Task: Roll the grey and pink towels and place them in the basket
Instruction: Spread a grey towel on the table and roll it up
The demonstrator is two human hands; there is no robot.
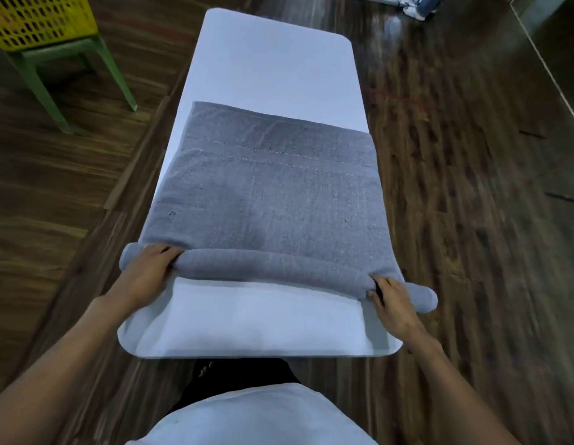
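A grey towel [272, 194] lies spread across a white table [266, 59]. Its near edge is wound into a thin roll [272, 266] that runs the table's whole width and sticks out past both sides. My left hand [150, 268] grips the roll near its left end, fingers curled over the top. Near the right end, my right hand [391, 300] grips it too, thumb tucked under. A yellow perforated basket [38, 20] stands on a green stool at the far left. No pink towel is in view.
Dark wood-plank floor surrounds the narrow table. The green stool's legs [38, 88] stand left of the table's far half. A white shoe [414, 11] and a pale ledge [548, 56] show at the top right.
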